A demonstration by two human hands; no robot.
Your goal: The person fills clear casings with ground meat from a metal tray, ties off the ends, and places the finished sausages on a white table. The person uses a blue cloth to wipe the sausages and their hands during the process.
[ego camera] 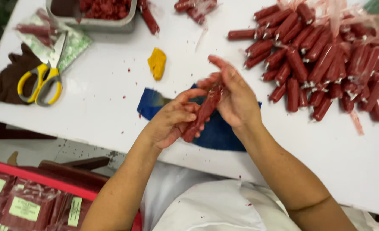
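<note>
both hands hold one red roll (202,112) above a blue cloth (217,132) at the white table's (104,107) near edge: the left hand (172,122) curls around its lower end, the right hand (234,96) cups the upper end with fingers partly spread and blurred. a pile of rolls (322,64) lies right of them; scissors (44,75), a yellow rag (157,63) and a metal tray (91,21) lie to the left.

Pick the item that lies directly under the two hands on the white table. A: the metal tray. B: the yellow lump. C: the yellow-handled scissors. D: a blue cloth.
D: the blue cloth spreads on the table right beneath the left hand and right hand, which hold a red roll between them.
</note>
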